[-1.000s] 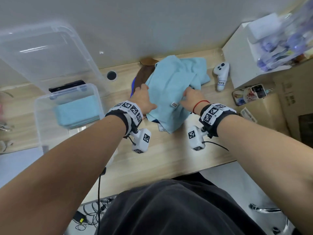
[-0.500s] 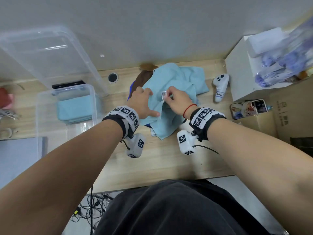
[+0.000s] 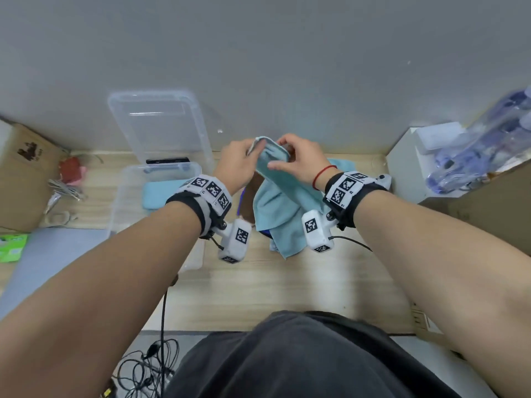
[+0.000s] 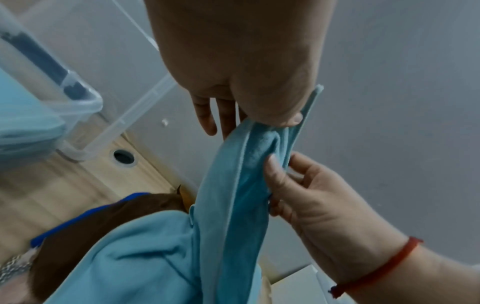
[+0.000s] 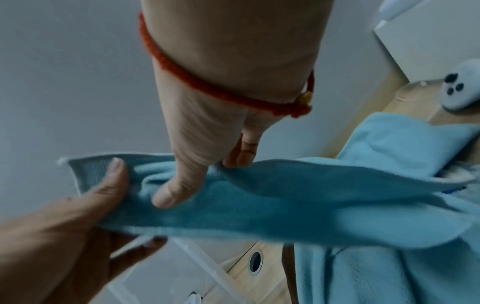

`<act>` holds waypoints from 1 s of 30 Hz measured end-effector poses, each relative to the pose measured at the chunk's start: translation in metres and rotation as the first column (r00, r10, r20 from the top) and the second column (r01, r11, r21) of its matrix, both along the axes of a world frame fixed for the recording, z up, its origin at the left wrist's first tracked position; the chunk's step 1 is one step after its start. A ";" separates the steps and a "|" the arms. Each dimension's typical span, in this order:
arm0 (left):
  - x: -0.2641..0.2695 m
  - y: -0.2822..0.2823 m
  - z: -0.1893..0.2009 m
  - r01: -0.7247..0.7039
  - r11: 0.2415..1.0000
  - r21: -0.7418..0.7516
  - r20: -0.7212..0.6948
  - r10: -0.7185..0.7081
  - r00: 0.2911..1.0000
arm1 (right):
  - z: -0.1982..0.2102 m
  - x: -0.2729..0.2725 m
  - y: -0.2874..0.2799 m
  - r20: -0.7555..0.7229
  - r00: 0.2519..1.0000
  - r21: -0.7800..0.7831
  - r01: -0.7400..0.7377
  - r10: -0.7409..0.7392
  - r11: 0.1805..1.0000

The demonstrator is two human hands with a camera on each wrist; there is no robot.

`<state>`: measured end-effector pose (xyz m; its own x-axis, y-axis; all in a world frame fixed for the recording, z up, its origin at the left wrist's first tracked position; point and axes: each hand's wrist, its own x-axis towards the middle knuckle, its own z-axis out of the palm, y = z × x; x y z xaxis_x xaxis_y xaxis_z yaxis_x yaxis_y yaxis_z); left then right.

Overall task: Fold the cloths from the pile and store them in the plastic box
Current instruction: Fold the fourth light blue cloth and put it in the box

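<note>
Both hands hold a light blue cloth [image 3: 283, 208] up over the pile at the back of the wooden desk. My left hand [image 3: 254, 149] pinches its top corner between thumb and fingers [image 4: 285, 117]. Close beside it, my right hand [image 3: 283, 152] pinches the same upper edge, thumb [image 5: 176, 185] pressed on the fabric. The cloth [image 5: 272, 207] hangs in loose folds down onto the pile, where a brown cloth [image 4: 91, 224] and another light blue cloth [image 5: 389, 139] lie. The clear plastic box [image 3: 126, 193] stands at the left and holds a folded light blue cloth [image 3: 162, 193].
The box's clear lid [image 3: 161, 122] leans on the wall behind it. A white controller [image 5: 459, 92] and a white carton [image 3: 408, 165] are at the right. A cardboard box [image 3: 20, 173] and cables stand at the left. A cable hole [image 4: 124, 156] is in the desk.
Both hands have risen from the pile with the light blue cloth's edge, lifting it up toward the wall. The hands have come closer together at its top corner.
</note>
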<state>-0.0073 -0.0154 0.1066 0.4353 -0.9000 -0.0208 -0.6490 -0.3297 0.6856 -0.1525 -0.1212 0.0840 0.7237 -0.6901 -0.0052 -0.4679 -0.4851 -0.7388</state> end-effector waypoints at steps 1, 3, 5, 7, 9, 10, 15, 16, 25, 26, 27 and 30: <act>0.003 0.004 0.006 -0.001 1.000 -0.026 -0.021 0.001 1.000 | 0.004 0.001 0.004 -0.058 0.998 -0.059 -0.023 0.020 0.998; 0.009 0.014 0.021 -0.026 0.994 -0.109 -0.135 0.011 0.991 | 0.012 0.004 0.013 -0.219 0.975 -0.174 -0.072 0.033 0.982; 0.012 0.024 0.040 -0.062 0.977 -0.202 -0.266 0.006 0.964 | 0.017 0.004 0.024 -0.351 0.936 -0.236 -0.096 0.007 0.967; 0.013 0.034 0.058 -0.096 0.955 -0.282 -0.379 -0.019 0.925 | 0.022 -0.003 0.036 -0.429 0.902 -0.257 -0.080 -0.039 0.963; 0.014 0.048 0.074 -0.136 0.945 -0.297 -0.475 -0.022 0.880 | 0.024 -0.012 0.057 -0.515 0.853 -0.249 -0.062 -0.077 0.967; 0.014 0.054 0.079 -0.157 0.946 -0.285 -0.508 -0.010 0.861 | 0.023 -0.018 0.066 -0.542 0.835 -0.234 -0.042 -0.094 0.971; 0.015 0.091 0.072 -0.160 0.966 -0.201 -0.599 0.008 0.801 | -0.002 -0.051 0.114 -0.570 0.805 -0.169 0.080 -0.163 0.982; 0.013 0.098 0.067 -0.143 0.973 -0.183 -0.604 0.003 0.797 | -0.007 -0.057 0.124 -0.573 0.802 -0.143 0.102 -0.167 0.984; 0.006 0.137 0.050 -0.194 0.976 -0.100 -0.486 0.122 0.866 | -0.019 -0.101 0.161 -0.258 0.876 -0.020 0.417 -0.408 0.909; 0.011 0.138 0.048 -0.190 0.977 -0.093 -0.422 0.134 0.897 | -0.014 -0.104 0.159 -0.252 0.872 -0.011 0.430 -0.418 0.903; 0.017 0.139 0.045 -0.196 0.978 -0.078 -0.376 0.153 0.914 | -0.008 -0.108 0.157 -0.258 0.870 -0.004 0.433 -0.420 0.901; 0.032 0.142 0.043 -0.247 0.967 -0.066 -0.384 0.204 0.901 | 0.015 -0.116 0.150 -0.287 0.857 -0.049 0.434 -0.429 0.899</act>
